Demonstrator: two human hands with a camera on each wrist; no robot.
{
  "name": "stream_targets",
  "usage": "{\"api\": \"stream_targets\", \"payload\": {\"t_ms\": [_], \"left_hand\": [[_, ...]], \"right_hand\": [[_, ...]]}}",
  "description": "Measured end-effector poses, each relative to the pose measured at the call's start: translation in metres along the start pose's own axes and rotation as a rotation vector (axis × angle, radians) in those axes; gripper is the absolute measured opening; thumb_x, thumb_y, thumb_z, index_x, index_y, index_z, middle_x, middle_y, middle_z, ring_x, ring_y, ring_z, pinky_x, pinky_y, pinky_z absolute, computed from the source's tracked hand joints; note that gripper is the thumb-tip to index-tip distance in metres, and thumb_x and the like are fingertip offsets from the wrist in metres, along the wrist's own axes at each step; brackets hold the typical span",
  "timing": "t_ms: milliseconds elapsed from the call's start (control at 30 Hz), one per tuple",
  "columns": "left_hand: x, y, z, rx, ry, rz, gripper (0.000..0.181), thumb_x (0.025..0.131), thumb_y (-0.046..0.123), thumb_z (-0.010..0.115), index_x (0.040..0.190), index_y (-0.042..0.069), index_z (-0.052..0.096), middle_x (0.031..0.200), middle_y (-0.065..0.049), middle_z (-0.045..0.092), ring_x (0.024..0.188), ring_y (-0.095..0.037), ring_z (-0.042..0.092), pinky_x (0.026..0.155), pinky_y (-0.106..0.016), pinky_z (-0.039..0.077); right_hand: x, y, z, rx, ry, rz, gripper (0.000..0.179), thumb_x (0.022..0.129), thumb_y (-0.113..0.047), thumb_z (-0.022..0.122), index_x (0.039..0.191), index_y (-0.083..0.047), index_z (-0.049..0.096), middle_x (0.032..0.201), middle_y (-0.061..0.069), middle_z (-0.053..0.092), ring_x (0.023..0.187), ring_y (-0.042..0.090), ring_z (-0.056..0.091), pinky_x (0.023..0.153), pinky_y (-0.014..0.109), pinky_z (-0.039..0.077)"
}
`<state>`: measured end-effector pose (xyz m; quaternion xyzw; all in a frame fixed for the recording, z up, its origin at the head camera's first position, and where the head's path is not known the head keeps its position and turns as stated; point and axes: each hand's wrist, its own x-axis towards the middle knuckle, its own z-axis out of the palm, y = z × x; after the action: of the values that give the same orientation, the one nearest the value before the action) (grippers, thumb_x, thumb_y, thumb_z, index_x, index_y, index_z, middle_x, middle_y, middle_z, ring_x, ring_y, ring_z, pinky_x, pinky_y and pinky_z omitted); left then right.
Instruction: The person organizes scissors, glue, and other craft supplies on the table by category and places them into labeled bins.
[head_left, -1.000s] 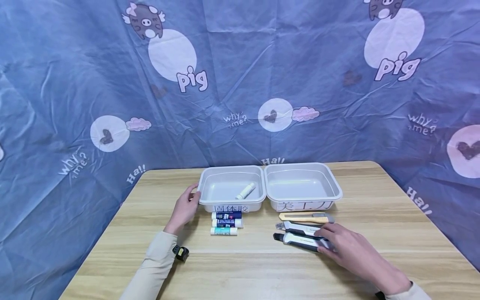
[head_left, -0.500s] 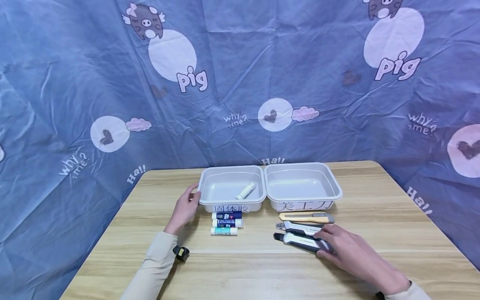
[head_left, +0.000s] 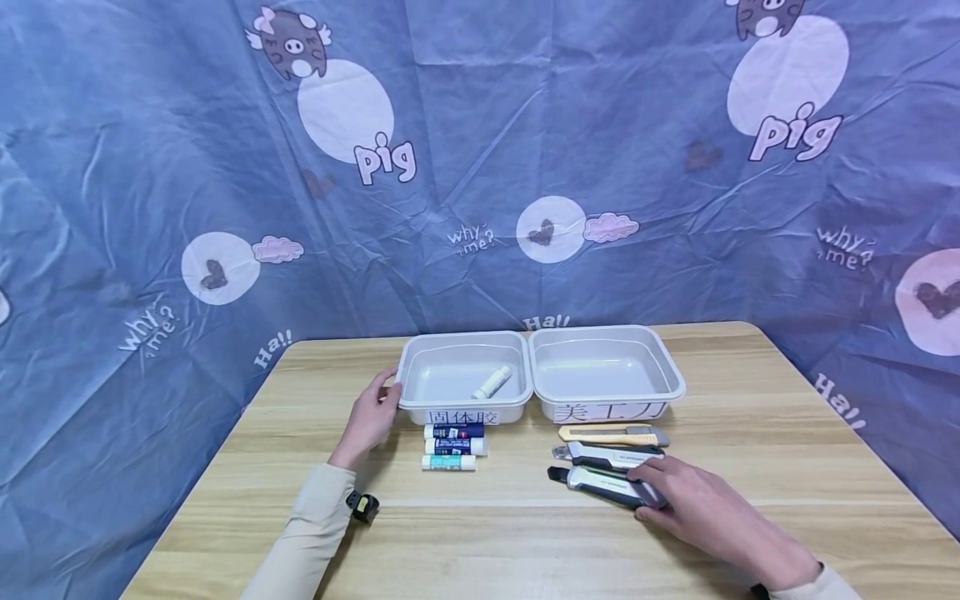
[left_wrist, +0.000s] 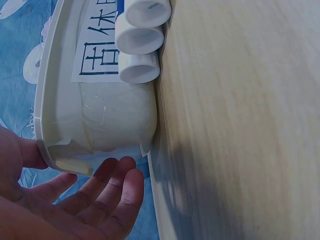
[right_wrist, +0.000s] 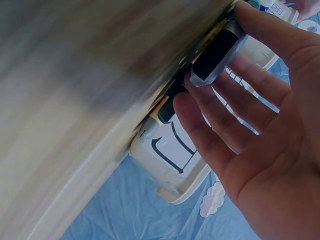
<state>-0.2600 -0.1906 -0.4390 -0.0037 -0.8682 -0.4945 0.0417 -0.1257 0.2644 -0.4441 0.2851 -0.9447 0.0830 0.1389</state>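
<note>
My left hand [head_left: 372,421] holds the left end of a white plastic box [head_left: 463,407], with the thumb over its rim [left_wrist: 44,125] and the other fingers beside the end wall. A white glue stick [head_left: 492,382] lies inside that box. Several more glue sticks [head_left: 454,447] lie in front of it. At the right, my right hand [head_left: 701,510] pinches the handle end of the nearest black-and-white utility knife [head_left: 611,486] between thumb and fingers. Behind it lie another black-and-white utility knife [head_left: 611,457] and a yellow one [head_left: 611,433].
A second white plastic box [head_left: 606,397] stands against the first, at its right. Both carry paper labels with Chinese characters. The wooden table [head_left: 480,542] ends at a blue patterned cloth [head_left: 465,167] hanging behind.
My right hand has shifted slightly toward me, off the middle knife's end and onto the nearest knife, uncovering more of the middle one. The left hand stays at the box.
</note>
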Motion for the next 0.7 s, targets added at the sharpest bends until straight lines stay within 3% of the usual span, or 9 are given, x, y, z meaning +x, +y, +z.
{"api": "stream_targets", "payload": {"t_ms": [367, 700], "left_hand": [[-0.0029, 0.0008, 0.0008, 0.006, -0.01, -0.008, 0.047, 0.11, 0.026, 0.044, 0.154, 0.011, 0.044, 0.118, -0.024, 0.067, 0.101, -0.03, 0.066, 0.082, -0.033, 0.051], [-0.0021, 0.0007, 0.0006, 0.001, 0.008, -0.001, 0.046, 0.109, 0.025, 0.046, 0.153, 0.01, 0.046, 0.116, -0.023, 0.068, 0.098, -0.028, 0.066, 0.079, -0.029, 0.049]], "right_hand": [[0.001, -0.0036, -0.002, 0.024, -0.057, 0.028, 0.037, 0.079, -0.025, 0.087, 0.111, -0.016, 0.073, 0.102, -0.004, 0.07, 0.09, 0.013, 0.068, 0.073, 0.037, 0.057], [0.0011, -0.0035, -0.0016, -0.028, 0.077, -0.035, 0.037, 0.074, -0.023, 0.09, 0.107, -0.017, 0.073, 0.097, -0.006, 0.071, 0.087, 0.013, 0.068, 0.071, 0.036, 0.058]]}}
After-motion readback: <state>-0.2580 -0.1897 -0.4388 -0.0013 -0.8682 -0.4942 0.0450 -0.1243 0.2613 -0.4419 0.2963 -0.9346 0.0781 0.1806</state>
